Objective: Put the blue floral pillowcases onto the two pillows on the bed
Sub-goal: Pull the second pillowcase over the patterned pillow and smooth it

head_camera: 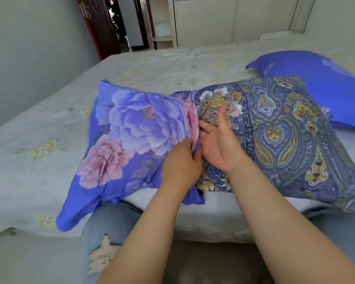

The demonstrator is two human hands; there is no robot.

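A paisley-patterned pillow [285, 136] lies across the bed's near edge, its left end inside a blue floral pillowcase [131, 132] with large purple and pink flowers. My left hand [180, 165] grips the pillowcase's open hem at the middle of the pillow. My right hand [219, 144] lies palm up beside that hem, fingers relaxed, fingertips touching the hem and the pillow. A second pillow in a blue case [316, 83] lies behind, at the right.
The bed [49, 130] carries a pale sheet with faint yellow flowers. A dark wooden door [98, 23] stands open at the back left. A cream headboard [244, 19] rises at the far side. My knee in torn jeans [107, 232] rests against the bed's near edge.
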